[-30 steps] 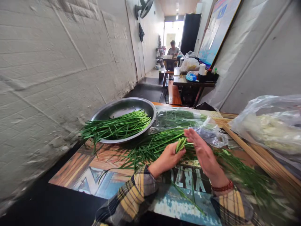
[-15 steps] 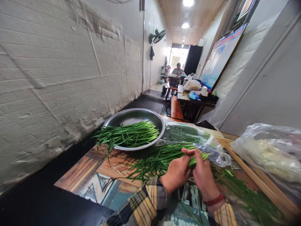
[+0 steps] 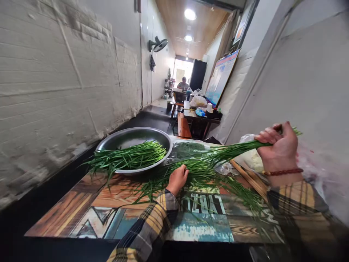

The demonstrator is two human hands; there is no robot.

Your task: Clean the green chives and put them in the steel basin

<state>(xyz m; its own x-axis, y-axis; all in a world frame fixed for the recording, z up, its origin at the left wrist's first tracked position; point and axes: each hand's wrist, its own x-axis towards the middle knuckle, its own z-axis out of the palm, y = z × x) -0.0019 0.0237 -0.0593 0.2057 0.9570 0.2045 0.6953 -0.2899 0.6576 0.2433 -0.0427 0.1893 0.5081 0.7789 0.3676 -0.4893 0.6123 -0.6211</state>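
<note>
My right hand [image 3: 279, 148] is raised at the right, closed round one end of a bunch of green chives [image 3: 231, 149] that slants down to the left toward the table. My left hand [image 3: 177, 178] rests low on the loose pile of chives [image 3: 201, 175] spread across the table, its fingers curled into the stalks. A round metal basin [image 3: 133, 136] stands behind the pile at the left, with more chives [image 3: 128, 157] lying across it and hanging over its rim.
The table [image 3: 89, 207] has a printed wood-pattern top and stands against a white brick wall [image 3: 54, 80] at the left. Clear plastic bags [image 3: 191, 149] lie behind the pile. Further back stand another table [image 3: 200, 114] with bags and a seated person [image 3: 183, 84].
My right hand has lifted up and to the right, pulling a bunch of chives out of the pile. My left hand has let go of that bunch and dropped onto the pile.
</note>
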